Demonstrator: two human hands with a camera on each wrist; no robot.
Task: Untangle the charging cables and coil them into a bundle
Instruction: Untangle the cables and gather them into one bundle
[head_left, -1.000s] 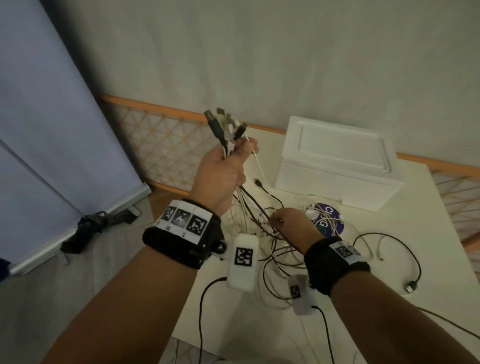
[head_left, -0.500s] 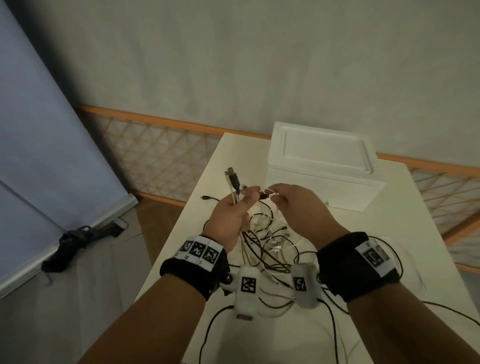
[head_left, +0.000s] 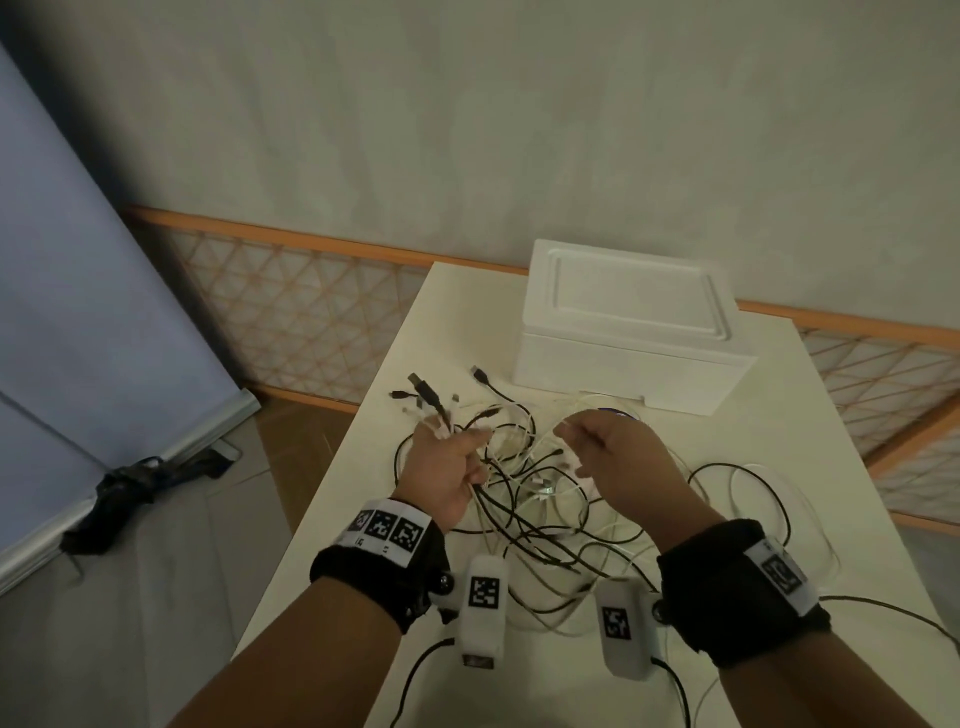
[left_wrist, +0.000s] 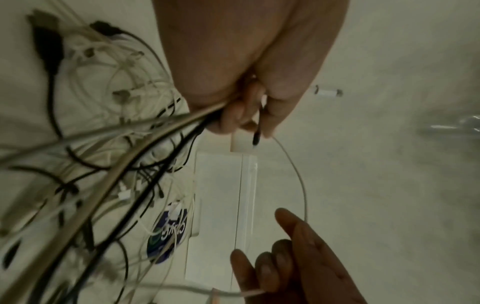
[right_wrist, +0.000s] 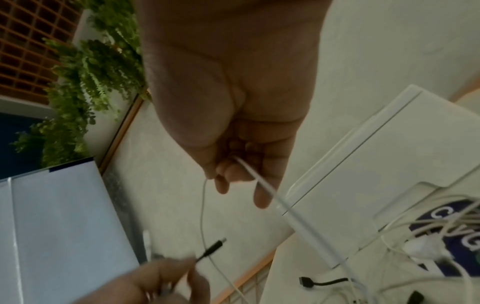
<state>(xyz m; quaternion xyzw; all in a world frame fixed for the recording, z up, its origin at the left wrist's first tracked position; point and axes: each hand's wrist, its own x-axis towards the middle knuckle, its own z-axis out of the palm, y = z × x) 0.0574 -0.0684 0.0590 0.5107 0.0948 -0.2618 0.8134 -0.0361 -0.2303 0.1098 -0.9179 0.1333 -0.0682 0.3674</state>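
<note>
Left hand (head_left: 449, 465) is fisted around a bunch of cable ends, fingers curled tight on several black and white strands; the plugs (head_left: 423, 395) stick out past the knuckles, fanned toward the far left edge of the table (head_left: 363, 467). Left wrist view shows the same grip: strands run under the curled fingers (left_wrist: 233, 115), and a black plug tip (left_wrist: 255, 137) pokes out between thumb and forefinger. Right hand (head_left: 608, 457) is just beside the left, both raised a little over the table, apart and not touching. Its fingers are curled in and pinch a thin white cable (right_wrist: 262, 185), which leaves the fist and runs down to the pile. A finer white strand (left_wrist: 298, 176) arcs between the two hands. The tangle of charging cables (head_left: 530, 499), black and white mixed, lies on the table under and between the hands, with loops trailing toward the right edge; still knotted, not coiled. White foam box (head_left: 628, 322) sits closed at the far end of the table, near the wall. A dark blue round sticker (right_wrist: 457, 232) lies on the table next to the box, under some white strands.
</note>
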